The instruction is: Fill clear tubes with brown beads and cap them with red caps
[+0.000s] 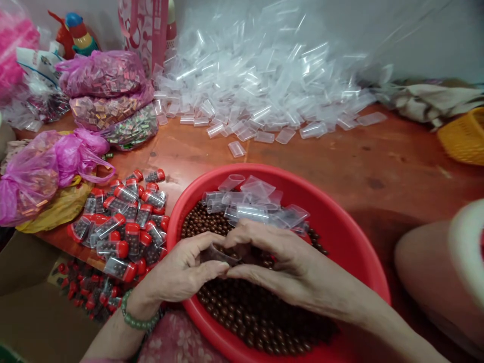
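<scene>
Over a red basin of shiny brown balls, my two hands meet. My left hand, with a green bead bracelet at the wrist, grips a small clear plastic tube between thumb and fingers. My right hand curls round the tube's other end, its thumb tip close to my left thumb. The fingers hide most of the tube, and I cannot make out how much is inside. More clear tubes lie on the balls at the basin's far side.
Left of the basin, red-capped filled tubes are heaped on the wooden table, with more in a carton below. Bagged packets stand behind. A large pile of clear tubes lies against the wall. A pale container stands right, near a yellow basket.
</scene>
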The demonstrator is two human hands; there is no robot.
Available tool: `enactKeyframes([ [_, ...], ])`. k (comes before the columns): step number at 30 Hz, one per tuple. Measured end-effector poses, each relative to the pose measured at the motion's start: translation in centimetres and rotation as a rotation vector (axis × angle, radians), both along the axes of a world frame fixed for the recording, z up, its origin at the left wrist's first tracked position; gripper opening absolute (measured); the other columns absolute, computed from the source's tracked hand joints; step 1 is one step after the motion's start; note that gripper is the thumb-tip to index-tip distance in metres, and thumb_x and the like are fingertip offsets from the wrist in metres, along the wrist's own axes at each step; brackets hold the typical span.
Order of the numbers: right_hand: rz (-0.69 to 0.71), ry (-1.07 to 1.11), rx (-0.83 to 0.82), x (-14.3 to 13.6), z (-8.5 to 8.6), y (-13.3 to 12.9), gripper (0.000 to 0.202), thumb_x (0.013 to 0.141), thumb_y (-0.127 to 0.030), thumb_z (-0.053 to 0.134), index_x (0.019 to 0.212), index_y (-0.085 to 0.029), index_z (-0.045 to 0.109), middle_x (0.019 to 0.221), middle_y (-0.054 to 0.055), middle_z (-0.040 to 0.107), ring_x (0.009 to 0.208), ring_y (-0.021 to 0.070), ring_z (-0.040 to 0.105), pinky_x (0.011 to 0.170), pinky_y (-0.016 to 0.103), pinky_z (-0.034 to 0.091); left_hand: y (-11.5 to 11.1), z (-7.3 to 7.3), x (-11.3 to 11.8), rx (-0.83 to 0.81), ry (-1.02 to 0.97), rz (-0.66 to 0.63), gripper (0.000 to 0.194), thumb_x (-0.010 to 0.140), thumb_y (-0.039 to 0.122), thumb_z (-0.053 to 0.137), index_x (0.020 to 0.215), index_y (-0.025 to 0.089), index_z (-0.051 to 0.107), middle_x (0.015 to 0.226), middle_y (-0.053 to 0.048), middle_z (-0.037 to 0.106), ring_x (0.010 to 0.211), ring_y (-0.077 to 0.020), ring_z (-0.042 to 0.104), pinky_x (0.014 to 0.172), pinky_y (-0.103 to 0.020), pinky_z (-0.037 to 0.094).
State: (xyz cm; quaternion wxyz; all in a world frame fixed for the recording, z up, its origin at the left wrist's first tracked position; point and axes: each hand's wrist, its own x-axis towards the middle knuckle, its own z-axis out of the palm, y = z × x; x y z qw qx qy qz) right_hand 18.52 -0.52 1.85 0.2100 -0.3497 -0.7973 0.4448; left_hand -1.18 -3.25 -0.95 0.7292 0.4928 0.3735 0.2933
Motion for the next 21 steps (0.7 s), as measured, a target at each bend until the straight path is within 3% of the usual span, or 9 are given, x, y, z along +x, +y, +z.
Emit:
enactKeyframes([
  [3, 0.040, -0.021, 0.000, -0.1, -0.2, 0.3, 0.009, 0.090, -0.027, 0.060, 0.087, -0.021, 0.055, 0.082, 0.001, 0.061, 0.074, 0.0129, 0.055, 0.066, 0.024, 0.045, 0.0, 0.0, -0.1, 0.032, 0.052, -0.017, 0.021, 0.084, 0.017, 0.057, 0.103, 0.015, 0.066, 0.094, -0.004, 0.061, 0.088, -0.0152, 0.054, 0.083, -0.027, 0.043],
  [8, -0.055, 0.008, -0.041, 0.1, -0.7, -0.8, 0.023, 0.091, -0.026, 0.055, 0.072, -0.021, 0.044, 0.067, -0.003, 0.050, 0.060, 0.0101, 0.045, 0.056, 0.021, 0.040, 0.3, 0.3, 0.2, -0.051, 0.030, -0.017, 0.020, 0.086, 0.021, 0.057, 0.102, 0.014, 0.066, 0.090, -0.004, 0.064, 0.080, -0.0130, 0.056, 0.076, -0.024, 0.044],
  [12, -0.150, -0.019, -0.145, 0.5, -0.8, -3.0, 0.010, 0.088, -0.023, 0.057, 0.087, -0.022, 0.048, 0.074, -0.002, 0.055, 0.063, 0.0112, 0.051, 0.058, 0.021, 0.044, 0.4, 0.3, 0.2, -0.120, 0.006, 0.012, 0.021, 0.086, 0.023, 0.059, 0.104, 0.014, 0.064, 0.088, -0.004, 0.067, 0.081, -0.0139, 0.061, 0.078, -0.026, 0.048],
  [14, -0.150, -0.109, -0.128, 0.9, -0.9, -4.4, 0.013, 0.088, -0.022, 0.059, 0.098, -0.022, 0.050, 0.088, 0.002, 0.062, 0.078, 0.0141, 0.057, 0.070, 0.025, 0.049, 0.3, 0.5, 0.0, -0.069, 0.002, 0.058, 0.018, 0.086, 0.021, 0.061, 0.103, 0.015, 0.064, 0.093, -0.005, 0.068, 0.088, -0.0151, 0.063, 0.084, -0.027, 0.049],
  [17, -0.109, -0.293, -0.014, 1.8, -1.2, -6.1, 0.012, 0.089, -0.021, 0.060, 0.099, -0.022, 0.054, 0.098, 0.004, 0.064, 0.093, 0.0185, 0.058, 0.087, 0.035, 0.045, 0.3, 1.0, -0.4, 0.102, -0.063, 0.113, 0.011, 0.087, 0.021, 0.062, 0.097, 0.018, 0.065, 0.104, -0.006, 0.067, 0.098, -0.0179, 0.064, 0.090, -0.030, 0.049],
  [19, -0.150, -0.398, 0.056, 3.0, -1.8, -6.6, 0.004, 0.091, -0.019, 0.055, 0.094, -0.021, 0.056, 0.093, 0.003, 0.064, 0.089, 0.0192, 0.057, 0.087, 0.037, 0.044, 0.4, 1.4, -0.6, 0.185, -0.099, 0.082, 0.009, 0.087, 0.021, 0.063, 0.094, 0.020, 0.067, 0.103, -0.006, 0.068, 0.097, -0.0190, 0.064, 0.089, -0.031, 0.050],
  [21, -0.282, -0.488, 0.125, 4.4, -2.5, -6.7, 0.007, 0.094, -0.018, 0.050, 0.093, -0.020, 0.057, 0.092, 0.004, 0.064, 0.087, 0.0200, 0.057, 0.083, 0.038, 0.043, 0.4, 1.6, -0.5, 0.230, -0.080, 0.033, 0.009, 0.087, 0.019, 0.062, 0.094, 0.020, 0.068, 0.100, -0.006, 0.069, 0.094, -0.0183, 0.065, 0.085, -0.029, 0.052],
])
